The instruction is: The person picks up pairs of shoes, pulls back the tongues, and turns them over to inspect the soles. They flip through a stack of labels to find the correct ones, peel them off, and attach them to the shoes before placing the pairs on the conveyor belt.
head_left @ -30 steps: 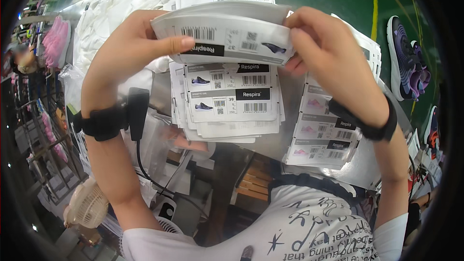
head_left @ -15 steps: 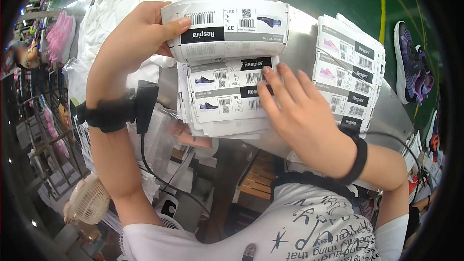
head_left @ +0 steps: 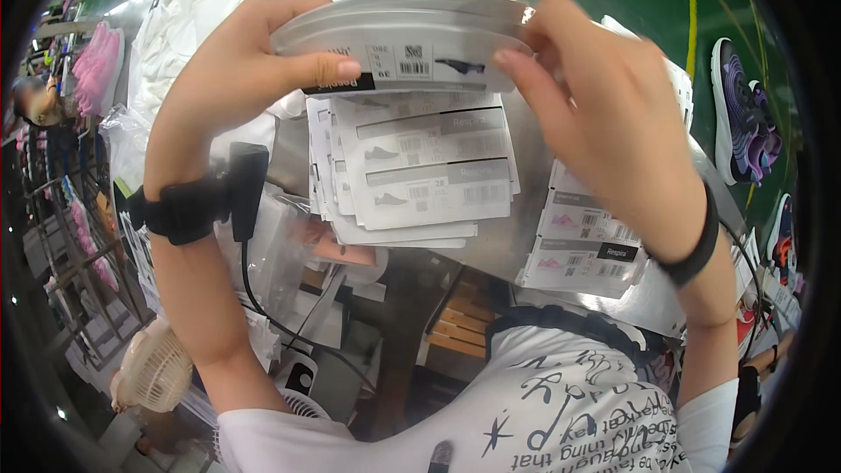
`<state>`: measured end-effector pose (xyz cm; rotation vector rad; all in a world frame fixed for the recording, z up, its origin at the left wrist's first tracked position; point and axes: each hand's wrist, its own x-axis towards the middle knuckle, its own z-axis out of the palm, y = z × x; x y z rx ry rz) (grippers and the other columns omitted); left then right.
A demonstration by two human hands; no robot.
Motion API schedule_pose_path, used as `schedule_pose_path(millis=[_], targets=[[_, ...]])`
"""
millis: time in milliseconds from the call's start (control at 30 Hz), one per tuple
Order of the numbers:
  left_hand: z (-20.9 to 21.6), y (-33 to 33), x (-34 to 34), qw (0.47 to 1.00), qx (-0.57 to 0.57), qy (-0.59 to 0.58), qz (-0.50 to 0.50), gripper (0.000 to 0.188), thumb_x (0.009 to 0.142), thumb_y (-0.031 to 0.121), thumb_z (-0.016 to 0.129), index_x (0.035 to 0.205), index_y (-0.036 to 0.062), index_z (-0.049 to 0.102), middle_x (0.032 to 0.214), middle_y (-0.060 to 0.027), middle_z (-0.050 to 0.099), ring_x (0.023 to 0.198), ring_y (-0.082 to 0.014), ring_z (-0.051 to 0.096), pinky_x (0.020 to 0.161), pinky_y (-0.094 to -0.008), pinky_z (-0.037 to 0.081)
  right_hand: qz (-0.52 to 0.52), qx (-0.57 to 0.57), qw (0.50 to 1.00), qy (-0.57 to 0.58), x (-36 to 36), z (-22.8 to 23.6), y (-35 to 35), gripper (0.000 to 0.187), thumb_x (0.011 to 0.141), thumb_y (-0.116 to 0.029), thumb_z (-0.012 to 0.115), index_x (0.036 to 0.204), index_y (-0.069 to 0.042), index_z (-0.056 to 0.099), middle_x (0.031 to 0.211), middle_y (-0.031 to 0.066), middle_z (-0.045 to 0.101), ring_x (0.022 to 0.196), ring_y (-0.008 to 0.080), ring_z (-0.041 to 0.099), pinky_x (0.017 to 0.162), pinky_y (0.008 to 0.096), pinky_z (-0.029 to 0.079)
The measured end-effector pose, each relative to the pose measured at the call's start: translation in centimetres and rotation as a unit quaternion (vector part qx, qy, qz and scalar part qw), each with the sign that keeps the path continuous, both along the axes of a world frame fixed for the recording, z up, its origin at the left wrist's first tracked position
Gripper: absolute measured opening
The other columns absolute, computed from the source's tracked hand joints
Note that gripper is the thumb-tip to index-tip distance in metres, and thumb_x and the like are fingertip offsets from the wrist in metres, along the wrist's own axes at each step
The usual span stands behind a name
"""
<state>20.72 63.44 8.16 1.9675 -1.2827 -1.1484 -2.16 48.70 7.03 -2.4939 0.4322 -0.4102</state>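
Note:
Both hands hold a thick stack of white label sheets up close to the camera, each sheet printed with barcodes and a small shoe picture. My left hand grips its left end, thumb on top. My right hand pinches its right end with the fingertips. Below it, a fanned pile of similar label sheets lies on the metal table. A second pile with pink shoe pictures lies under my right wrist.
A handheld scanner with a black cable hangs by my left wrist. Purple shoes lie on the green floor at right. Pink shoes sit on racks at left. A small fan stands lower left.
My right hand has lifted off the fanned pile on the table and taken the right end of the held stack. The stack has tilted flatter and come nearer the camera.

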Motion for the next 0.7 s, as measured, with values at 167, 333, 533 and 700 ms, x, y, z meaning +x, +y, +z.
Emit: schedule_pose_path(millis=[167, 333, 533, 700], targets=[[0.3, -0.6, 0.0, 0.999, -0.039, -0.011, 0.007, 0.041, 0.084, 0.028, 0.072, 0.107, -0.0052, 0.064, 0.089, -0.0058, 0.067, 0.082, -0.0111, 0.059, 0.075, -0.0263, 0.048, 0.111, -0.125, 0.979, 0.120, -3.8, 0.4, 4.2, 0.024, 0.073, -0.013, 0.072, 0.087, -0.004, 0.055, 0.075, 0.0084, 0.060, 0.072, 0.0248, 0.062, 0.059, 0.0346, 0.049], [-0.1, -1.0, 0.6, 0.999, -0.012, -0.002, -0.033, 0.043, 0.087, 0.025, 0.070, 0.120, -0.0025, 0.061, 0.095, -0.0018, 0.066, 0.089, -0.0077, 0.058, 0.078, -0.0232, 0.047, 0.214, -0.169, 0.957, 0.097, -4.0, -2.3, 3.6, 0.025, 0.068, -0.009, 0.065, 0.091, -0.003, 0.056, 0.079, 0.0109, 0.062, 0.077, 0.0294, 0.064, 0.058, 0.0389, 0.048], [0.4, -0.1, 1.6, 0.978, -0.001, 0.203, 0.043, 0.044, 0.089, 0.034, 0.068, 0.113, -0.0023, 0.063, 0.095, -0.0052, 0.066, 0.082, -0.0099, 0.059, 0.076, -0.0251, 0.048, 0.003, 0.173, 0.984, -0.032, -0.1, 0.1, -2.2, 0.021, 0.080, 0.001, 0.066, 0.100, 0.002, 0.062, 0.075, 0.0087, 0.061, 0.061, 0.0126, 0.059, 0.057, 0.0243, 0.047], [0.5, -0.2, 0.0, 1.000, -0.019, 0.010, 0.004, 0.043, 0.087, 0.032, 0.071, 0.112, -0.0017, 0.064, 0.091, -0.0039, 0.066, 0.081, -0.0083, 0.058, 0.071, -0.0232, 0.048, -0.050, 0.183, 0.981, -0.029, 0.6, 2.5, -1.1, 0.011, 0.083, 0.000, 0.064, 0.090, 0.007, 0.059, 0.072, 0.0177, 0.066, 0.063, 0.0205, 0.067, 0.058, 0.0278, 0.052]])
